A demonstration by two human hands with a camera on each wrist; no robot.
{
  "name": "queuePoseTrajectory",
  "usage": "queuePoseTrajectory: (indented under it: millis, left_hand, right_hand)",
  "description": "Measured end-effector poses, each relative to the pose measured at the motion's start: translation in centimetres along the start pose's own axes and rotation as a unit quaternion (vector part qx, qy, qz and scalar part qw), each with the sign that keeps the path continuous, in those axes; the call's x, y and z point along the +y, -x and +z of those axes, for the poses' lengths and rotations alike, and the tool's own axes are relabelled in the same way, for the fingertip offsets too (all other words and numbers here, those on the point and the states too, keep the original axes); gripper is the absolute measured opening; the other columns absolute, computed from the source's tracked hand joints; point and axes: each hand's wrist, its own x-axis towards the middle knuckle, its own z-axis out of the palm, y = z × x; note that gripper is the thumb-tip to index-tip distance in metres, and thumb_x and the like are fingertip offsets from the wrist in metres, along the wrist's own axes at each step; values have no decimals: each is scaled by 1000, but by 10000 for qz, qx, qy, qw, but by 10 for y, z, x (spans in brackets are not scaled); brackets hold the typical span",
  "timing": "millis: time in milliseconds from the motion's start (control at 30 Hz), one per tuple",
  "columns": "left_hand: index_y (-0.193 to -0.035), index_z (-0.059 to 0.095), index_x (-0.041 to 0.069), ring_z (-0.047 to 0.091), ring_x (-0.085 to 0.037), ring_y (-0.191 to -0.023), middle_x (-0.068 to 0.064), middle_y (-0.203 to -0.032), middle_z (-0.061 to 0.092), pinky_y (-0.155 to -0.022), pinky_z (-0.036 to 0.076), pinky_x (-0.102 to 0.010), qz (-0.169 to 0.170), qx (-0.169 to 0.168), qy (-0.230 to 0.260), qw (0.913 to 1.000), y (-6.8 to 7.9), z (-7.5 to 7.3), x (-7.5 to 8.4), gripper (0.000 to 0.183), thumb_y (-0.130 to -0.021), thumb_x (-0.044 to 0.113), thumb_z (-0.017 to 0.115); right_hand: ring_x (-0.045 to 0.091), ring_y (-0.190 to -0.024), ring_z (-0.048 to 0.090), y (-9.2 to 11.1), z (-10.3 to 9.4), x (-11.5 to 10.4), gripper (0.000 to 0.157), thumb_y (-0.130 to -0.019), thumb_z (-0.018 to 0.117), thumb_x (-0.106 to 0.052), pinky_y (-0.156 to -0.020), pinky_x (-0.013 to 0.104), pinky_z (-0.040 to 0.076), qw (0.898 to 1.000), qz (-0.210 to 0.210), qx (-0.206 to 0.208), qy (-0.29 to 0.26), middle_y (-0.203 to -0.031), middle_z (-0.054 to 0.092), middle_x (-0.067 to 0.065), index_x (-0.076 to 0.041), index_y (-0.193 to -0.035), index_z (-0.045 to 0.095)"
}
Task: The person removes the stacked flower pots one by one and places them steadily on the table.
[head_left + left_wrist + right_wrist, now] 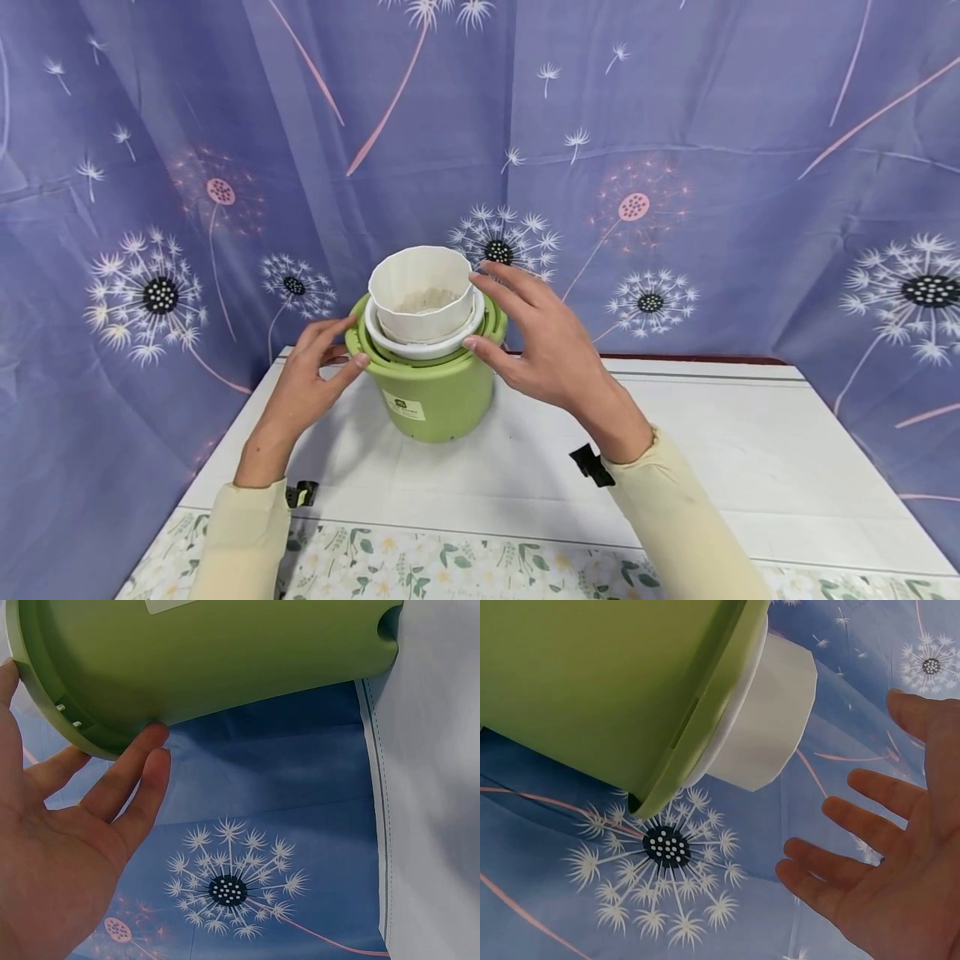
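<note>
A green flowerpot (442,404) with a pale label stands upright on the table. Nested in it are a white round-rimmed pot (420,348) and, topmost, a white pot with a faceted wall (423,287), with some dirt on its inner bottom. A second green rim shows inside the outer one. My left hand (311,371) holds the green flowerpot by its left rim, thumb in front and fingers round the side and under the lip. On the other side my right hand (543,346) hovers beside the white pots, fingers spread; the right wrist view shows it apart from them.
The pots stand on a white table cover (697,450) with a floral strip (450,558) along the near edge. Behind and at both sides hangs a blue-purple curtain (705,75) printed with dandelions, close to the back of the pots.
</note>
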Motion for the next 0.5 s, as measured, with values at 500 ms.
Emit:
queuePoseTrajectory:
  millis: [500]
  left_hand:
    - [-161,46,9,67,-34,-120,-15,-152,45,-106,53,-34,-65,-26,-44,10000,0,1,-3,64,-104,21,73]
  right_hand:
    - [32,-148,46,-11,20,-1,66,-99,73,-43,-122,52,38,9994,118,-294,115,-161,49,9,-14,-156,55]
